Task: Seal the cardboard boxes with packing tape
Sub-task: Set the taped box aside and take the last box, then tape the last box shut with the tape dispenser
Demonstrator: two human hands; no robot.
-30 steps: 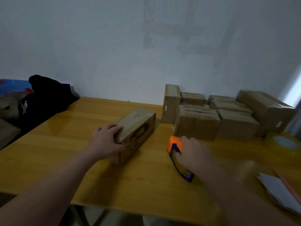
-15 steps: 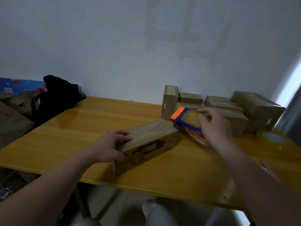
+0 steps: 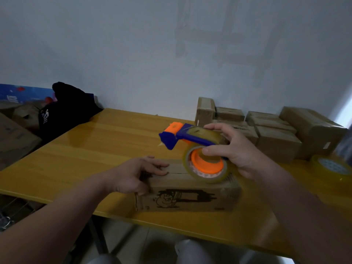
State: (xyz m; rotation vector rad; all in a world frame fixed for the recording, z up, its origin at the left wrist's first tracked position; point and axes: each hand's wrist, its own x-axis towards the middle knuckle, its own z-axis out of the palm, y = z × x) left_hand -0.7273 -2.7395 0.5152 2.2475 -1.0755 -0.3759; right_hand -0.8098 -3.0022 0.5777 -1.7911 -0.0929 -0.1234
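**Box in hand: seam not yet taped**

The box (image 3: 188, 195) lies at the near edge of the table (image 3: 95, 149). The left hand (image 3: 133, 174) presses its left end, fingers stretched flat over the top seam. The seam shows dark and, in my judgement, untaped. The right hand (image 3: 238, 151) grips the dispenser (image 3: 182, 136) above the box's right end; contact cannot be confirmed. Whether the stack (image 3: 274, 134) at the far right corner is sealed cannot be told. Outstanding: tape this seam.

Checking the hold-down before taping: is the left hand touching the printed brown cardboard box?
Touching. In the head view the left hand lays its fingers on top of the printed brown cardboard box, by its seam.
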